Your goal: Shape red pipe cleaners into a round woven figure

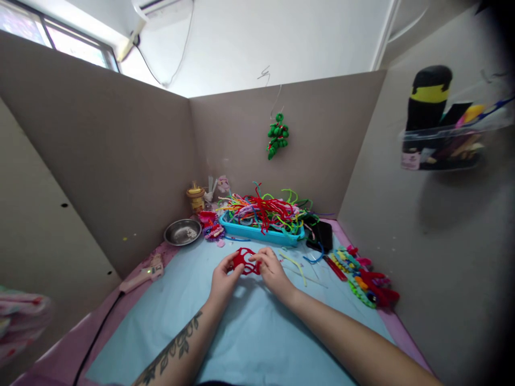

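Note:
A red pipe-cleaner piece (246, 260), bent into loops, is held over the light blue mat (249, 332) between both hands. My left hand (223, 280) pinches its left side with closed fingers. My right hand (272, 271) grips its right side, fingers curled around it. Just beyond the hands stands a blue tray (257, 234) heaped with several coloured pipe cleaners (267, 209).
A metal bowl (182, 232) and a pink glue gun (141, 273) lie at the left. Finished colourful pieces (364, 279) and a black object (321, 235) lie at the right. Loose stems (300, 268) are near my right hand. Grey partition walls enclose the desk; a green ornament (277, 135) hangs on the back wall.

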Demonstrator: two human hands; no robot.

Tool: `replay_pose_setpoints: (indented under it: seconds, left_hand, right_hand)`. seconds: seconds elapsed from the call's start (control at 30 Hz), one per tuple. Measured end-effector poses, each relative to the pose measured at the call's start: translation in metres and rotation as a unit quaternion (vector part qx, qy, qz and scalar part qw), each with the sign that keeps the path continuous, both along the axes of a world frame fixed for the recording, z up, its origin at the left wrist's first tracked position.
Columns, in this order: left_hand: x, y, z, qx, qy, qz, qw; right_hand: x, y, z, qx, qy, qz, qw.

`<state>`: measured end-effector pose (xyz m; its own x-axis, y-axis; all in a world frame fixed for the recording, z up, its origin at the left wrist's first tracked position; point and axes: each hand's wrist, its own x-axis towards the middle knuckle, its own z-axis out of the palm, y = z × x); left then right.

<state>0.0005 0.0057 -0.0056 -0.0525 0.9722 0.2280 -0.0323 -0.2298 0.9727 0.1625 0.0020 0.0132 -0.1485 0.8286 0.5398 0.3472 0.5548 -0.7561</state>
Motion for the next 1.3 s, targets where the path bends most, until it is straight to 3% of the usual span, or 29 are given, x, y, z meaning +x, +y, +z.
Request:
replay_pose_setpoints:
  seconds: [0.2,0.4,0.5,0.7,0.87,1.1,1.3]
  left_hand:
    - [-0.005,0.004,0.002,-0.012,-0.034,0.055,0.998]
    - [-0.007,0.004,0.000,0.006,0.068,0.117,0.991]
    - [-0.006,0.004,-0.001,0.012,0.105,0.140,0.984]
    - [-0.006,0.005,0.001,0.007,0.052,0.111,0.992]
    - [-0.006,0.006,-0.001,0.002,0.004,0.055,0.998]
    - [-0.001,0.005,-0.008,0.005,-0.014,-0.023,1.000]
    - [0.000,-0.001,-0.003,0.013,0.033,-0.011,0.999]
  right_hand:
    - [-0.003,-0.004,0.003,-0.005,-0.046,0.052,0.998]
    - [-0.004,-0.019,0.020,0.015,0.023,0.124,0.992]
    - [0.001,-0.023,0.029,0.018,0.062,0.113,0.991]
    - [0.003,-0.013,0.022,-0.022,0.109,0.120,0.987]
    - [0.000,-0.004,0.005,-0.010,-0.005,0.118,0.993]
    - [-0.004,0.001,-0.007,0.035,-0.015,0.022,0.999]
    - [-0.003,0.000,-0.008,0.047,-0.021,0.004,0.999]
